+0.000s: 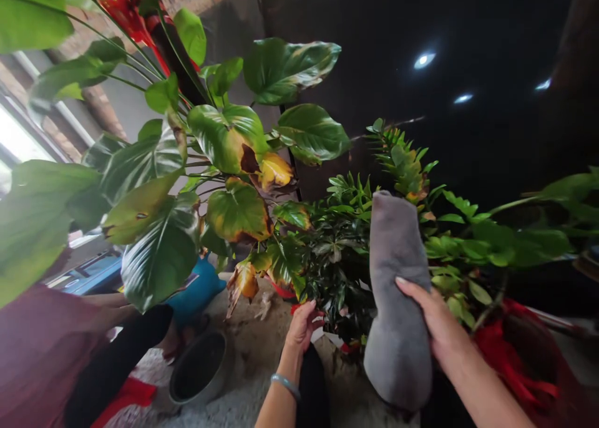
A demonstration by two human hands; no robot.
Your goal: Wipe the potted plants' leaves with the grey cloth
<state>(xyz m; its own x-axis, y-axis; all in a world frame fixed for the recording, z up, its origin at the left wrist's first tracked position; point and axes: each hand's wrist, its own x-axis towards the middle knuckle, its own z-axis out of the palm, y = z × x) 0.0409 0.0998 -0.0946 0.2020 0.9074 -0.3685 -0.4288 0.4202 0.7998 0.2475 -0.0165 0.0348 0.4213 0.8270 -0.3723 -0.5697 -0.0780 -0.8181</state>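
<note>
My right hand [433, 319] is closed around a folded grey cloth [395, 303], held upright in front of a small dark-leaved plant [339, 253]. My left hand [304, 325], with a light bracelet on the wrist, reaches under that plant's leaves; its fingers curl round something red that I cannot make out. A big-leaved plant [187, 184] with yellowing, brown-edged leaves fills the left and centre. A fern-like plant [402, 160] rises behind the cloth.
An empty dark round bowl [199, 369] sits on the pale floor at lower left. A person in a dark red top and black trousers [56, 347] sits at left. A blue pot [199, 291] stands behind. Red wrapping [510, 359] lies at right.
</note>
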